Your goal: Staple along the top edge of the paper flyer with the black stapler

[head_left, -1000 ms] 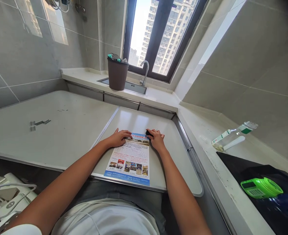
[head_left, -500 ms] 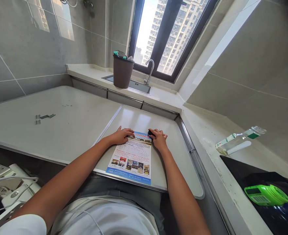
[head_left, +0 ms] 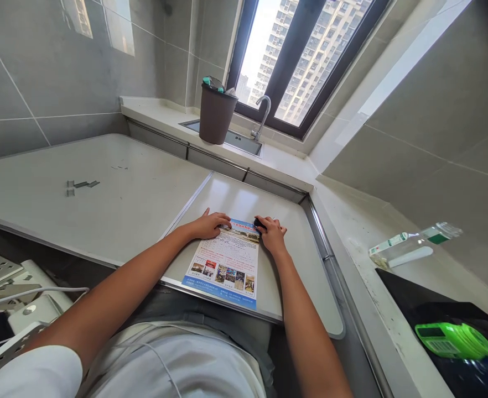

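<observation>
A printed flyer (head_left: 227, 260) with blue borders, text and a row of small photos lies flat on the white panel (head_left: 306, 265) in front of me. My left hand (head_left: 209, 225) rests on its upper left edge, fingers stretched over the paper and thumb apart. At the upper right corner, my right hand (head_left: 272, 232) has its fingers closed on a small black object (head_left: 259, 223). Most of that object is hidden by the fingers, so its kind is unclear.
Small metal pieces (head_left: 87, 184) and clear bits lie on the left panel (head_left: 144, 204). Behind stand a brown bin (head_left: 217, 116), a sink (head_left: 244, 143) and a faucet (head_left: 263, 119). At right are a glass bottle (head_left: 414, 243) and a green container (head_left: 455, 340) on a black surface.
The camera view has shifted slightly, moving the bin and window rightward in the picture. Both hands stay at the flyer's top corners, and the flyer keeps its place on the panel.
</observation>
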{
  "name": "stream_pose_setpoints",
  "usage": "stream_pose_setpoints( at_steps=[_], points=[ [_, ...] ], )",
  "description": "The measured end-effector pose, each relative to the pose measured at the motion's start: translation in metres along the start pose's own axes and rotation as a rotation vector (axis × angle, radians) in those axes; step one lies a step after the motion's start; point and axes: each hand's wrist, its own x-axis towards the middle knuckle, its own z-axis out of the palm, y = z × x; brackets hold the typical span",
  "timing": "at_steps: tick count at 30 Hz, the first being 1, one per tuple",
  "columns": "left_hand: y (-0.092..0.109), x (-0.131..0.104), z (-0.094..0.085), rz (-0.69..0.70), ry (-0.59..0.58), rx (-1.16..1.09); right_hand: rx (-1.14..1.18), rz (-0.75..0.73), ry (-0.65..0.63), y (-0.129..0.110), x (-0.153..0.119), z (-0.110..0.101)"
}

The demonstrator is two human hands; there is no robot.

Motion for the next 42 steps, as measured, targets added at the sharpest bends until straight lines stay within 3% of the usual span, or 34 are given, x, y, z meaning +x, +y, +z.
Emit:
stream_pose_setpoints(
  at_steps=[42],
  points=[
    [0.0027,-0.0009,-0.0015,-0.008,-0.012,0.026,0.032,0.034,-0.023,-0.0010,0.0000,-0.0031]
  ],
)
